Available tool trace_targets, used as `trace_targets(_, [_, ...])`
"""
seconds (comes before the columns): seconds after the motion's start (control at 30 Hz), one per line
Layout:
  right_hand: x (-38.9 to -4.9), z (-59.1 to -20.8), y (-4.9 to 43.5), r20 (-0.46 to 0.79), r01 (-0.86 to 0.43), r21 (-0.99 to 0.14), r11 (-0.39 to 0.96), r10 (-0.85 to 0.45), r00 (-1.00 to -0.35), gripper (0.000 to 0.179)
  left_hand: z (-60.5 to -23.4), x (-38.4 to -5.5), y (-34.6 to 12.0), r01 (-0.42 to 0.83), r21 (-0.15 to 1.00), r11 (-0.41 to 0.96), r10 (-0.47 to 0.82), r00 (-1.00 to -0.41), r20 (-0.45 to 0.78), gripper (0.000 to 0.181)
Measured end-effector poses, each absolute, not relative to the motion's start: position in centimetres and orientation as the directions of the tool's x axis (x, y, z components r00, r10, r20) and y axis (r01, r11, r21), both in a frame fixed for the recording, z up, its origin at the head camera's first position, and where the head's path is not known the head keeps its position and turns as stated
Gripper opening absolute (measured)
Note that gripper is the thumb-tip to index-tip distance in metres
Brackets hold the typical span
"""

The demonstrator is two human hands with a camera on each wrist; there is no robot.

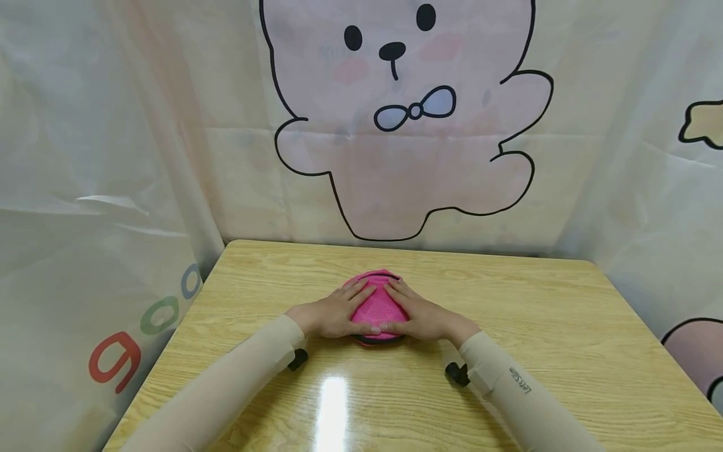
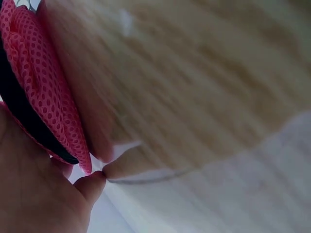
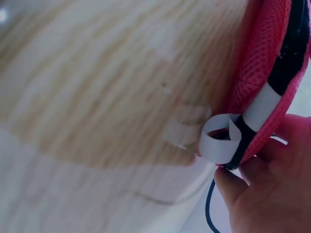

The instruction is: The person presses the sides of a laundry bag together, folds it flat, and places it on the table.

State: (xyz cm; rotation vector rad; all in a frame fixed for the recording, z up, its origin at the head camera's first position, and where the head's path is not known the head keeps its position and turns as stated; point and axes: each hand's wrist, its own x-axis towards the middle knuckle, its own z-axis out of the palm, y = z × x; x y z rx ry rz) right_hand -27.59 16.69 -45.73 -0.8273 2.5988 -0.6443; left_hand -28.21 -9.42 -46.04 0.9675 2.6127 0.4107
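Note:
A rounded pink mesh pouch [image 1: 377, 306] with a black edge lies on the wooden table, both hands spread over it. My left hand [image 1: 334, 314] rests on its left side, fingers fairly straight and pointing to the far edge. On the right side lies my right hand [image 1: 425, 315], extended in the same way. The two thumbs meet near the pouch's front edge. In the right wrist view, a black zipper band [image 3: 286, 53] runs along the pouch's side, with a white strip [image 3: 262, 108] across it and a curled white loop [image 3: 221, 139] by my thumb.
The light wooden table [image 1: 536, 326] spreads around the pouch, with a bright reflection near its front. Behind it hangs a pale curtain [image 1: 237, 182] printed with a cartoon bear. Black clips [image 1: 456, 374] sit under both sleeved wrists.

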Motion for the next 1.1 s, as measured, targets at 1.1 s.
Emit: trace_targets(1.1, [-26.97,-45.86,15.94,-0.175,-0.467,-0.433,0.771,-0.58,-0.795,0.106,-46.3,-27.55,-8.55,0.568,0.271,0.777,0.626,-0.741,-0.241,0.106])
